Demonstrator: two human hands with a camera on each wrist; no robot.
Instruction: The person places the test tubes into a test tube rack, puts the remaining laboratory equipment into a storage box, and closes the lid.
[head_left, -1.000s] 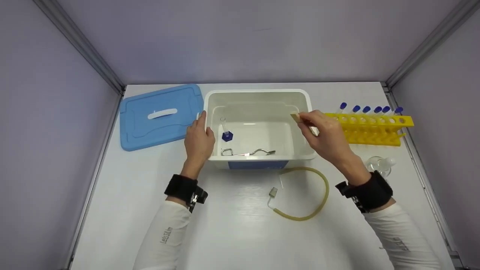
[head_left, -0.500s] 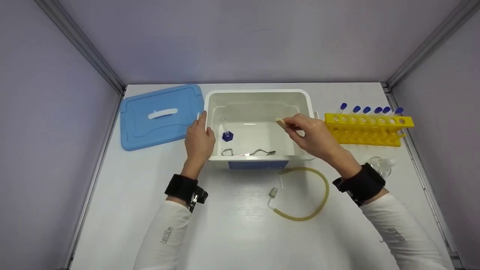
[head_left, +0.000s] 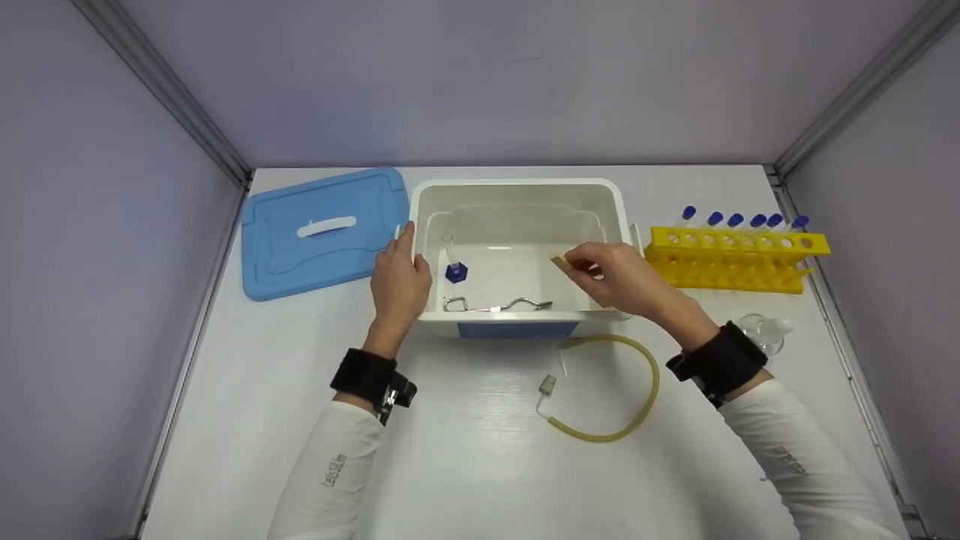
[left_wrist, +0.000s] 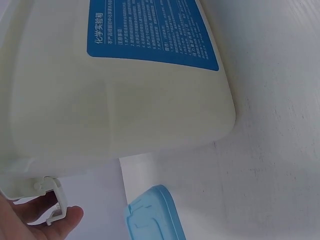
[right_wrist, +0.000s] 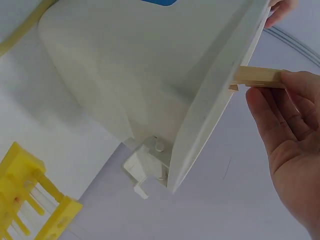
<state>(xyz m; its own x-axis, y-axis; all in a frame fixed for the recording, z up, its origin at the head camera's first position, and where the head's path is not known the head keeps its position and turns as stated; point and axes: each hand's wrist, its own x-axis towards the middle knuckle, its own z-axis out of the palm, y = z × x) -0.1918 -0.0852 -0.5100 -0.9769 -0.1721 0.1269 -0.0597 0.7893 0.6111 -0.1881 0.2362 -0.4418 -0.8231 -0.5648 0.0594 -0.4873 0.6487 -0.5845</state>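
Observation:
My right hand (head_left: 619, 277) pinches a flat, pale wooden piece (head_left: 560, 263) between thumb and fingers, inside the opening of a white plastic box (head_left: 517, 183). In the right wrist view the box wall hides the far end of that wooden piece (right_wrist: 260, 76). My left hand (head_left: 400, 281) holds the box's left side at the rim; in the left wrist view, thumb and fingers go round the white side latch (left_wrist: 59, 200). A small measuring cylinder (head_left: 454, 270) with a blue hexagonal base lies inside the box, at its left. Metal tongs (head_left: 517, 304) lie along its near wall.
The blue lid (head_left: 300, 262) lies left of the box. To the right stand a yellow rack (head_left: 739, 277) of blue-capped tubes and a clear glass vessel (head_left: 763, 334) with a whitish cap. A yellow rubber tube (head_left: 654, 375) with a stopper (head_left: 547, 385) curves in front.
My right hand has moved left from the box's right rim, then slightly nearer and lower, with the wooden piece in it. The left hand stays in place.

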